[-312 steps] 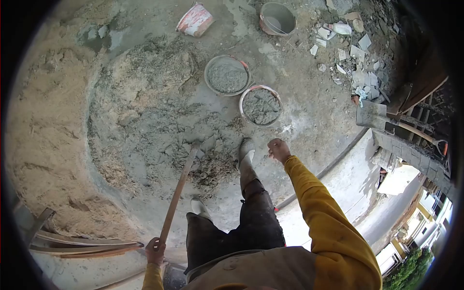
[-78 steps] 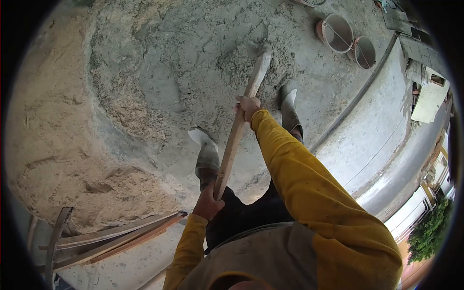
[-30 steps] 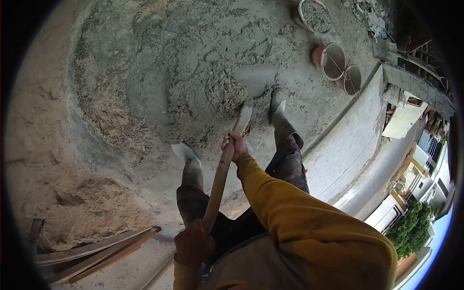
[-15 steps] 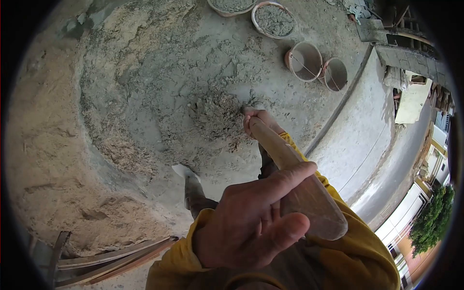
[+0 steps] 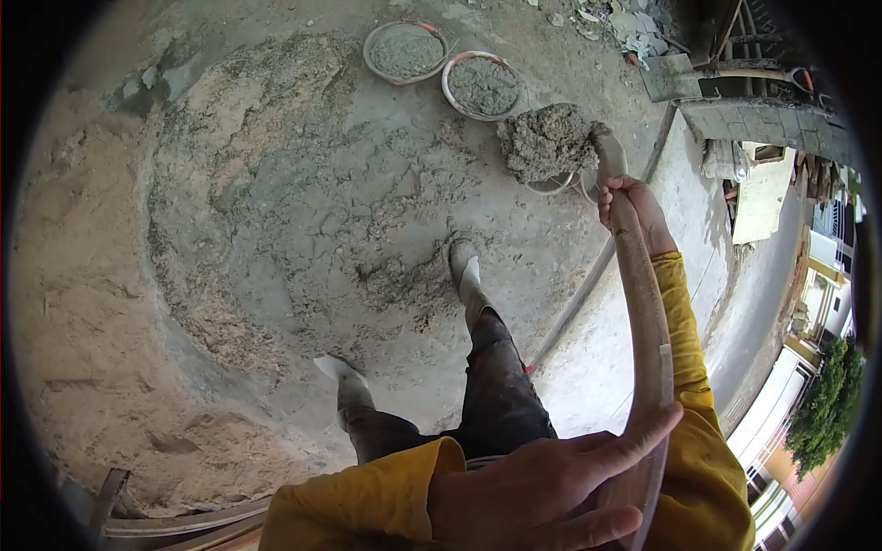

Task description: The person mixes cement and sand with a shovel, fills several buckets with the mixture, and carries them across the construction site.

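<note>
My right hand [image 5: 638, 211] is wrapped around the front of a long wooden shovel handle [image 5: 641, 303]. Farther back, my left hand [image 5: 542, 487] lies on the same handle near its butt end, index finger stretched along it and thumb apart; its other fingers are mostly hidden. A heaped lump of wet mortar [image 5: 548, 142] rides on the shovel and covers the blade. Below that load, two buckets [image 5: 551, 186] show only parts of their rims. Two more buckets, one filled with mortar [image 5: 404, 53] and another equally full [image 5: 482, 84], stand to the left.
A spread pile of mortar [image 5: 322, 202] covers the ground, with sand [image 5: 92, 340] along the left. My boots [image 5: 466, 262] stand at its near edge. A low concrete edge [image 5: 574, 308] runs along the right. Boards [image 5: 202, 533] lie at lower left.
The shovel has risen from the pile with mortar on it and swung right, over the two buckets. Both hands moved with it, the right hand farther forward.
</note>
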Action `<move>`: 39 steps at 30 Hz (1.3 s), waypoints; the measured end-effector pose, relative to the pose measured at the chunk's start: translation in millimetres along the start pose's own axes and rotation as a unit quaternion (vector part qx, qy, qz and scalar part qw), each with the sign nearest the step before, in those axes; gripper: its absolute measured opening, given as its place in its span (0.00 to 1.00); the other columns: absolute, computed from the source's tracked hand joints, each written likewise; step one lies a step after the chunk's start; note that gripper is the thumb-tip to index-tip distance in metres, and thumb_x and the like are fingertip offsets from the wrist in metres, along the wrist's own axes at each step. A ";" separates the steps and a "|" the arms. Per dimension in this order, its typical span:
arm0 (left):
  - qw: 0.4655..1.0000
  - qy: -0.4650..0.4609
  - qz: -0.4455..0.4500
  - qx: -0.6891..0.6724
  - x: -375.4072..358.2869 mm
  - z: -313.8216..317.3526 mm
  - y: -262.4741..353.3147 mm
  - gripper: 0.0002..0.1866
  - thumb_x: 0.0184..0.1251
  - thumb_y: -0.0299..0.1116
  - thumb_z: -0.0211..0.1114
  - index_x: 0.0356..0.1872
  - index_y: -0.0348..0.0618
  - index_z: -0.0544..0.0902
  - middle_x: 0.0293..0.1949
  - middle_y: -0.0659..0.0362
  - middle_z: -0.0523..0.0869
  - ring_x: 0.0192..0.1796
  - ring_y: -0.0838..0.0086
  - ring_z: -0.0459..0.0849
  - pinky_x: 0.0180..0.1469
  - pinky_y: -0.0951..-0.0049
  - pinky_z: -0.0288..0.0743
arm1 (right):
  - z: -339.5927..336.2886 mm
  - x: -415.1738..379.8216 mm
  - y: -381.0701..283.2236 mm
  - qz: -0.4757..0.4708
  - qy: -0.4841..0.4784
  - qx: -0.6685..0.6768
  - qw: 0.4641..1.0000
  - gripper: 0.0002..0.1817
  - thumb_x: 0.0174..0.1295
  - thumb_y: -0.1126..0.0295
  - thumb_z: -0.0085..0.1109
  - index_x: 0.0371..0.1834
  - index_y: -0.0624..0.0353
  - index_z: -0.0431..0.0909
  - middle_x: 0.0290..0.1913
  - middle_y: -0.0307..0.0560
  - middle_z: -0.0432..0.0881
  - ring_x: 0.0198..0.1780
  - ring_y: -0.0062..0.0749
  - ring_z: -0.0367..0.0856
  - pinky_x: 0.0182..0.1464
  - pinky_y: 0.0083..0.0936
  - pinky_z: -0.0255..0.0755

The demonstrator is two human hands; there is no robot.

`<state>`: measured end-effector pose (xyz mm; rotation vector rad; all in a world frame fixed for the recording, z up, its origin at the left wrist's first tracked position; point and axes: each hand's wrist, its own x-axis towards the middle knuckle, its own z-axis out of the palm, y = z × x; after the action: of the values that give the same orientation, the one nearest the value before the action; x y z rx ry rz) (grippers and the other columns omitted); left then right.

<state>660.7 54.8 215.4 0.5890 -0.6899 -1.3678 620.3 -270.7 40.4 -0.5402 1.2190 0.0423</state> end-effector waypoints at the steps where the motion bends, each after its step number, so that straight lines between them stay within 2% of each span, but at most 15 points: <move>1: 0.997 -0.023 -0.071 0.016 -12.5 -18.7 -2.4 0.50 0.71 0.60 0.47 0.73 0.31 0.32 0.71 0.30 0.50 0.75 0.53 0.55 0.73 0.63 0.53 | -2.2 10.1 1.2 -0.005 -0.001 -0.002 1.000 0.03 0.61 0.73 0.49 0.33 0.60 0.67 0.24 0.41 0.75 0.22 0.26 0.77 0.26 0.22 0.76; 4: 0.906 0.075 -0.372 0.188 -48.4 -63.4 -37.8 0.52 0.62 0.54 0.62 0.73 0.32 0.40 0.52 0.30 0.77 0.56 0.43 0.79 0.58 0.58 0.71 | -12.3 53.8 42.0 -0.161 0.109 -0.123 0.973 0.05 0.60 0.72 0.50 0.30 0.62 0.70 0.20 0.45 0.74 0.19 0.32 0.75 0.22 0.28 0.75; 5: 0.855 0.113 -0.423 0.278 -60.0 -81.1 -69.4 0.48 0.54 0.46 0.68 0.70 0.36 0.52 0.36 0.38 0.83 0.42 0.44 0.83 0.47 0.54 0.75 | -11.6 68.6 59.7 -0.191 0.135 -0.143 0.962 0.05 0.57 0.74 0.53 0.28 0.64 0.70 0.21 0.46 0.73 0.17 0.33 0.75 0.20 0.31 0.75; 6: 0.816 0.142 -0.433 0.356 -78.1 -98.2 -118.0 0.41 0.49 0.41 0.67 0.65 0.38 0.62 0.34 0.40 0.83 0.40 0.45 0.83 0.44 0.51 0.75 | -15.5 92.6 82.0 -0.220 0.147 -0.125 0.956 0.07 0.55 0.76 0.55 0.29 0.65 0.67 0.22 0.48 0.72 0.17 0.35 0.75 0.19 0.34 0.75; 9: 0.737 0.161 -0.480 0.447 -121.4 -170.0 -253.0 0.25 0.44 0.34 0.66 0.49 0.43 0.78 0.38 0.48 0.85 0.44 0.51 0.84 0.48 0.54 0.77 | -45.5 177.0 144.1 -0.144 0.199 -0.073 0.967 0.22 0.51 0.82 0.56 0.45 0.58 0.55 0.31 0.51 0.72 0.19 0.38 0.76 0.20 0.35 0.76; 11: 0.712 0.180 -0.521 0.435 -133.0 -195.5 -295.8 0.24 0.45 0.32 0.66 0.50 0.45 0.79 0.40 0.49 0.85 0.45 0.53 0.84 0.49 0.55 0.77 | -52.6 202.6 170.9 -0.134 0.219 -0.078 0.963 0.22 0.50 0.83 0.56 0.45 0.59 0.56 0.31 0.51 0.73 0.20 0.39 0.77 0.21 0.36 0.77; 17: 0.704 0.294 -0.479 0.433 -172.1 -197.7 -337.3 0.22 0.49 0.27 0.64 0.50 0.44 0.78 0.43 0.50 0.84 0.48 0.53 0.83 0.49 0.55 0.76 | -35.0 160.5 198.2 -0.208 0.238 -0.051 0.948 0.23 0.50 0.83 0.56 0.46 0.60 0.56 0.31 0.51 0.73 0.20 0.40 0.77 0.23 0.37 0.77; 19: 0.710 0.303 -0.468 0.429 -186.5 -184.5 -330.2 0.20 0.49 0.26 0.64 0.47 0.44 0.79 0.43 0.50 0.83 0.48 0.53 0.82 0.48 0.55 0.76 | -29.7 136.4 202.0 -0.238 0.235 -0.060 0.941 0.17 0.50 0.83 0.54 0.41 0.62 0.60 0.28 0.50 0.74 0.20 0.39 0.78 0.23 0.36 0.77; 23: 0.802 0.296 -0.338 0.394 -225.0 -144.1 -283.0 0.19 0.48 0.32 0.68 0.43 0.41 0.79 0.38 0.50 0.82 0.44 0.52 0.82 0.46 0.56 0.75 | 8.6 79.6 203.6 -0.234 0.157 -0.082 0.956 0.07 0.51 0.79 0.55 0.29 0.63 0.66 0.23 0.48 0.73 0.20 0.37 0.77 0.23 0.36 0.77; 29: 0.831 0.349 -0.368 0.229 -307.9 -119.8 -168.1 0.26 0.47 0.42 0.73 0.42 0.34 0.78 0.35 0.45 0.83 0.35 0.56 0.83 0.40 0.62 0.74 | 119.1 106.3 283.8 -0.175 0.086 -0.145 0.970 0.06 0.53 0.77 0.55 0.28 0.64 0.68 0.20 0.47 0.73 0.17 0.34 0.75 0.19 0.32 0.73; 32: 0.811 0.399 -0.350 0.245 -364.3 -97.3 -124.0 0.26 0.50 0.40 0.72 0.47 0.34 0.77 0.32 0.51 0.81 0.30 0.65 0.82 0.35 0.65 0.75 | 178.8 146.3 388.5 -0.070 0.080 -0.221 0.970 0.06 0.53 0.77 0.56 0.28 0.68 0.69 0.21 0.47 0.74 0.18 0.34 0.75 0.19 0.34 0.70; 34: 0.787 0.472 -0.396 0.032 -391.1 -72.9 -89.2 0.26 0.58 0.36 0.67 0.54 0.31 0.73 0.33 0.54 0.80 0.34 0.68 0.80 0.39 0.68 0.74 | 202.5 159.5 480.1 0.047 0.053 -0.259 0.963 0.06 0.52 0.78 0.56 0.29 0.68 0.70 0.21 0.49 0.74 0.19 0.37 0.76 0.21 0.34 0.71; 35: 0.785 0.476 -0.395 0.036 -398.2 -63.3 -73.1 0.26 0.58 0.36 0.67 0.54 0.31 0.73 0.33 0.54 0.80 0.34 0.68 0.80 0.39 0.68 0.74 | 221.8 143.0 493.0 0.047 0.047 -0.258 0.964 0.06 0.52 0.78 0.56 0.29 0.68 0.70 0.21 0.49 0.74 0.19 0.37 0.76 0.21 0.34 0.71; 37: 0.785 0.512 -0.310 -0.158 -399.6 -40.5 -47.7 0.30 0.62 0.32 0.63 0.64 0.33 0.65 0.35 0.59 0.77 0.35 0.74 0.76 0.38 0.71 0.74 | 247.8 110.6 503.9 0.081 -0.018 -0.361 0.929 0.04 0.57 0.75 0.53 0.28 0.64 0.71 0.20 0.48 0.75 0.20 0.37 0.75 0.26 0.37 0.74; 39: 0.829 0.489 -0.225 -0.150 -374.6 -31.2 -36.6 0.34 0.67 0.31 0.59 0.70 0.33 0.55 0.40 0.59 0.74 0.38 0.77 0.75 0.43 0.75 0.73 | 235.4 124.5 490.9 0.103 -0.063 -0.380 0.917 0.05 0.56 0.74 0.54 0.28 0.64 0.71 0.21 0.48 0.76 0.22 0.37 0.76 0.26 0.38 0.73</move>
<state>634.0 421.8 130.4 1.1102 0.5272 -1.3266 717.7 224.7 -198.3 -1.0608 1.1038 0.7466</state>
